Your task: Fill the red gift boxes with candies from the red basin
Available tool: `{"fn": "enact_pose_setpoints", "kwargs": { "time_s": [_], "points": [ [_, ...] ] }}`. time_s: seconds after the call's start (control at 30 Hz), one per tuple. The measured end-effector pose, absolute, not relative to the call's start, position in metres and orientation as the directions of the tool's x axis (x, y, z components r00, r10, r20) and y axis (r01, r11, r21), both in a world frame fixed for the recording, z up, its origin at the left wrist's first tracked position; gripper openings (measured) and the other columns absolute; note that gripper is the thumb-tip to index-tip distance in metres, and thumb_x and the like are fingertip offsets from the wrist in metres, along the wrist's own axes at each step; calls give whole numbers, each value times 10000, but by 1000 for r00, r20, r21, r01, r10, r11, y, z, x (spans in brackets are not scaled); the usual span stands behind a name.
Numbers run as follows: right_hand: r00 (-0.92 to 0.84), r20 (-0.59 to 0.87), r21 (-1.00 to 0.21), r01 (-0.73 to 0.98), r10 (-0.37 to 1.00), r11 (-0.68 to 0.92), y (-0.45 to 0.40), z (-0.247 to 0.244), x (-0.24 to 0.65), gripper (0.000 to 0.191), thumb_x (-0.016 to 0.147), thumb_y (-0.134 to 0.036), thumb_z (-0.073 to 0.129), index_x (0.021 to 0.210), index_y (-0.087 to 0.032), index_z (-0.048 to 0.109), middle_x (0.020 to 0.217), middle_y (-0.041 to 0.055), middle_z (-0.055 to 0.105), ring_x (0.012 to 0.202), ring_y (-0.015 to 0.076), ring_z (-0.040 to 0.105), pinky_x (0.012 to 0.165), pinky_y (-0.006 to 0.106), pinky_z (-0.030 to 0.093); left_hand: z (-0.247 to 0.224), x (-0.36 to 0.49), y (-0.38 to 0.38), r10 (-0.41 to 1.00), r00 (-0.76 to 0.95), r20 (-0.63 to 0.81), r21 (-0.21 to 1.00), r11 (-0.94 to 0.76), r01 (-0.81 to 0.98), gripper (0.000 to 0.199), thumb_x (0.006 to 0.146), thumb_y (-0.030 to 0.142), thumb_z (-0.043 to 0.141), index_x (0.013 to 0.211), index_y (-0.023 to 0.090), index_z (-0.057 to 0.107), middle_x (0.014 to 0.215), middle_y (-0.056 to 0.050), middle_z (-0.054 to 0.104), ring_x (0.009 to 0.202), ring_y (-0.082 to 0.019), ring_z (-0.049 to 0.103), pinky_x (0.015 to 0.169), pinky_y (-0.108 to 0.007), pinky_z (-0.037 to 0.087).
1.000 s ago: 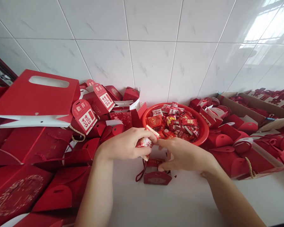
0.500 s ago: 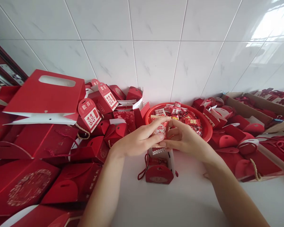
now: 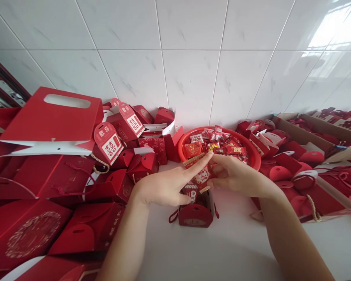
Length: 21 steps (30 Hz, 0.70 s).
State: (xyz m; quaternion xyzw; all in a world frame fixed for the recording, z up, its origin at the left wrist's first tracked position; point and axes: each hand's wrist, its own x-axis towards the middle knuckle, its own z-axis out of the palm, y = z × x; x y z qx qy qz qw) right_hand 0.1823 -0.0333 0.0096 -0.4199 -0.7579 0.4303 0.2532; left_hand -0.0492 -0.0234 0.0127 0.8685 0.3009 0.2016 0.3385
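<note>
A small red gift box (image 3: 195, 215) stands with its lid up on the white tabletop, a dark red cord at each side. Above it, my right hand (image 3: 240, 175) pinches a red-and-white candy packet (image 3: 201, 175) with gold crimped ends, tilted. My left hand (image 3: 166, 186) has thumb and index finger spread apart. Its index fingertip meets the right fingertips over the packet's upper edge; the other fingers are partly hidden. By the left thumb, a smaller red packet with white markings (image 3: 191, 191) sits at the box opening. Behind the hands, a red plastic basket (image 3: 255, 156) holds many wrapped candies.
Piled red gift boxes (image 3: 84, 226) fill the left side, with a larger handled red box (image 3: 52, 117) on top. At the right, more red boxes (image 3: 283, 183) lie beside cardboard cartons (image 3: 318, 128). A white tiled wall (image 3: 190, 78) rises behind.
My left thumb has moved down away from the index finger. The smaller packet has dropped to the box opening. The larger packet has tilted in my right hand.
</note>
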Motion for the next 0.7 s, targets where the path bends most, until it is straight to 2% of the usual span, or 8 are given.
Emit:
{"fn": "enact_pose_setpoints", "kwargs": {
  "time_s": [0.07, 0.2, 0.27, 0.37, 0.43, 0.53, 0.6, 0.7],
  "points": [
    [-518, -2, -828, 480, 856, 289, -34, 12, 182, 225, 789, -188, 626, 1007, -216, 575, 685, -27, 657, 667, 215, 665, 570, 304, 479, 16, -50, -24, 625, 780, 35, 688, -581, 434, 991, 732, 208, 700, 1598, 339, 237, 1613, -78, 422, 1222, -277, 634, 926, -303, 511],
    [-496, -33, -785, 550, 867, 285, -35, 15, 182, 165, 801, -207, 624, 949, -207, 553, 697, -24, 661, 682, 199, 666, 569, 274, 454, 23, -52, -24, 688, 718, -106, 638, -507, 580, 891, 820, 196, 622, 1583, 364, 194, 1387, -60, 647, 1126, -262, 675, 951, -360, 504],
    [-509, -29, -784, 546, 861, 296, -36, 15, 182, 125, 818, -222, 620, 914, -210, 539, 737, -12, 680, 702, 193, 670, 578, 266, 454, 23, -53, -24, 759, 644, -95, 639, -449, 624, 815, 838, 231, 629, 1546, 345, 240, 1282, -69, 692, 1124, -275, 676, 932, -379, 515],
    [-515, -13, -780, 541, 857, 314, -37, 14, 184, 83, 842, -225, 598, 893, -212, 534, 770, -2, 693, 695, 176, 656, 582, 258, 447, 23, -56, -23, 826, 563, -23, 683, -399, 612, 689, 833, 298, 675, 1445, 300, 358, 1237, -77, 690, 1152, -267, 664, 929, -373, 524],
    [-509, 8, -763, 553, 860, 334, -38, 15, 185, 76, 839, -210, 590, 907, -208, 555, 781, 0, 692, 691, 166, 638, 588, 255, 441, 24, -57, -21, 814, 581, -14, 679, -419, 603, 472, 843, 306, 663, 1291, 271, 517, 1204, -57, 702, 1152, -250, 658, 945, -348, 514],
    [-528, 27, -682, 611, 849, 401, -40, 17, 187, 99, 802, -152, 590, 888, -199, 604, 782, -4, 680, 675, 150, 596, 598, 252, 421, 26, -56, -19, 744, 661, -96, 611, -481, 629, 169, 865, 275, 601, 1006, 228, 680, 1112, -32, 740, 1054, -237, 684, 914, -312, 503],
    [-549, -7, -595, 674, 836, 438, -43, 19, 186, 132, 771, -109, 587, 858, -194, 638, 773, -6, 677, 666, 145, 571, 613, 256, 408, 25, -53, -18, 702, 690, -174, 560, -506, 656, 158, 857, 238, 572, 887, 213, 725, 1044, -26, 760, 980, -228, 697, 872, -293, 499],
    [-546, -74, -458, 762, 834, 458, -48, 21, 184, 138, 771, -86, 573, 777, -194, 658, 687, -12, 647, 651, 150, 540, 654, 269, 397, 19, -48, -16, 680, 689, -251, 486, -527, 697, 186, 804, 191, 574, 767, 212, 754, 1029, -24, 768, 978, -228, 696, 837, -274, 490]
  ]
}}
